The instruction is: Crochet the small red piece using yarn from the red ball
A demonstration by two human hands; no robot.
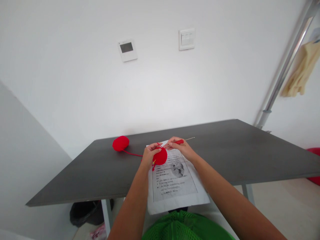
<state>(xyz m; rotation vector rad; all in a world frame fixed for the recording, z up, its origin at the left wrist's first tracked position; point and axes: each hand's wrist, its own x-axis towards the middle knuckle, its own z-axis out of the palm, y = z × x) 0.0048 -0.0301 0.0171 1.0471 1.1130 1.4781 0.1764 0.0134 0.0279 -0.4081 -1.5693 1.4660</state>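
Note:
A round red crochet piece [160, 156] is gripped at its left side by my left hand [150, 154]. My right hand [178, 146] holds a crochet hook [179, 142] with a red handle, its thin far end pointing out to the right. The hook's working tip meets the upper edge of the crochet piece, close to my left fingers. A small yellow-green marker [154, 162] hangs at the piece's lower left. Red yarn [132, 154] runs from my left hand to a red yarn ball [121, 143] on the table.
Beneath my hands a printed sheet [172, 186] lies on the dark grey table [212, 143], overhanging its front edge. A white wall with a thermostat [127, 50] and a switch [186, 39] rises behind. A black bin [87, 213] stands below at left; a metal pipe [285, 70] runs at right.

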